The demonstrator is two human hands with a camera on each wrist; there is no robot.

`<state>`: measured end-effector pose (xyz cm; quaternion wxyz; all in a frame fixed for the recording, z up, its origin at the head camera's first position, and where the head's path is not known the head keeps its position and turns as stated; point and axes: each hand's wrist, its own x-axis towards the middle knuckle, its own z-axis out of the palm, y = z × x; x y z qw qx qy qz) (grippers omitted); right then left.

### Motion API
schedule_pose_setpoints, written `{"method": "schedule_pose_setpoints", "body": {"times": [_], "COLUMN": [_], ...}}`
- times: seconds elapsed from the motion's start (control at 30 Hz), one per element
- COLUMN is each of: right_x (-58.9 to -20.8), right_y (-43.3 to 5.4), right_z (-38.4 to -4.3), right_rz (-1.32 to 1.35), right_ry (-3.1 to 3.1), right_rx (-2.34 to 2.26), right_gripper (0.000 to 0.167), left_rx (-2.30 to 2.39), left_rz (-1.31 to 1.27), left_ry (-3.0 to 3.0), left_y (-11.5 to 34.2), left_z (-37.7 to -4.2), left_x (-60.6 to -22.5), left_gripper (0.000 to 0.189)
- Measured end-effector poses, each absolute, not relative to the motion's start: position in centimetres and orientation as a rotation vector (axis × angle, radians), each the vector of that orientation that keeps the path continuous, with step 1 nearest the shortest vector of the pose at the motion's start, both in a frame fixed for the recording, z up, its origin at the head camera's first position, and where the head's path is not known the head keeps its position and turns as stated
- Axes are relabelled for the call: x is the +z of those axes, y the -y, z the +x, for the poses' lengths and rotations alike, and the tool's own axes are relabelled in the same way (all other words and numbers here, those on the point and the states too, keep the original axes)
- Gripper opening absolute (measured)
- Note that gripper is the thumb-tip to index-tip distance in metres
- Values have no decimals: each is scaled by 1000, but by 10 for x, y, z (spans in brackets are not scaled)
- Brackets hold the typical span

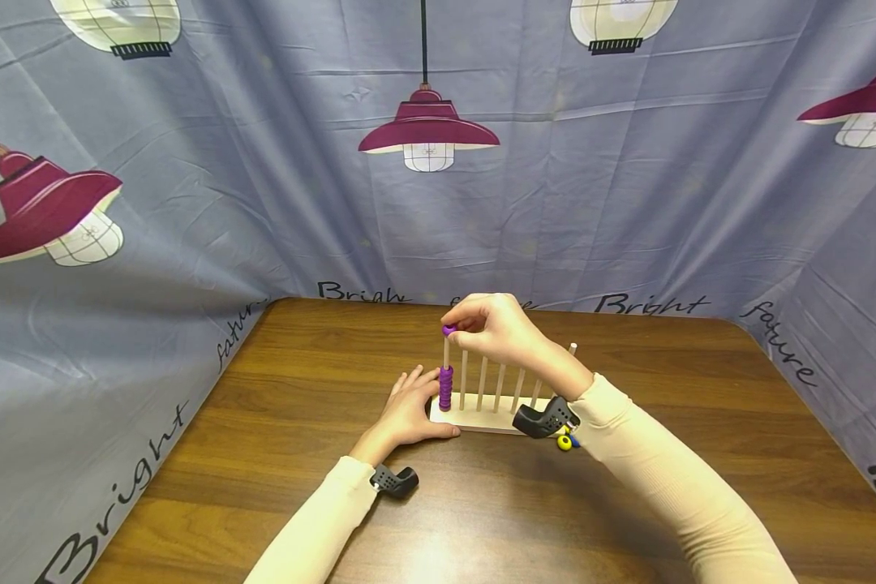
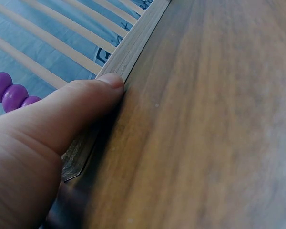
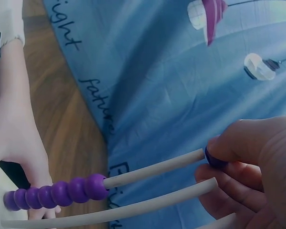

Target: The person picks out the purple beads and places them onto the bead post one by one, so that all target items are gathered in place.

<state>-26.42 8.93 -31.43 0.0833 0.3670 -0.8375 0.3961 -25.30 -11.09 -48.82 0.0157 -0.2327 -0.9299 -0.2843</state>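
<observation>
A wooden bead rack with a pale base (image 1: 474,418) and several upright pegs stands on the table. On its leftmost peg (image 3: 155,168) sits a stack of several purple beads (image 1: 446,388), reaching partway up. At that peg's tip, my right hand (image 1: 500,328) pinches one purple bead (image 3: 215,158) between thumb and fingers. Whether the bead is on the tip or just off it, I cannot tell. My left hand (image 1: 406,412) rests at the rack's left end with its fingers extended; in the left wrist view its thumb (image 2: 93,98) presses along the base's front edge.
Yellow and blue beads (image 1: 564,443) lie by the base's right end, partly hidden under the right wrist. Brown wooden table (image 1: 321,365) surrounds the rack. A grey-blue curtain (image 1: 438,227) printed with lamps hangs behind and at both sides.
</observation>
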Motion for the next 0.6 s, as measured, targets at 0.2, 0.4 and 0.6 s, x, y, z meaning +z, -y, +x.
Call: {"method": "schedule_pose_setpoints", "body": {"times": [0.2, 0.4, 0.6], "right_x": [-315, -317, -319], "right_y": [-89, -88, -89], "right_z": [-264, -264, -264], "right_rz": [1115, 1141, 1154], "right_ry": [2496, 2492, 2499], "right_rx": [1177, 1169, 1132], "right_gripper": [18, 17, 17], "left_rx": [-903, -898, -885], "left_rz": [-722, -718, -716], "left_ry": [2887, 2890, 2895], "left_y": [111, 111, 111], "left_z": [-253, -252, -252], "left_x": [-488, -488, -488], "left_gripper": [74, 76, 79]}}
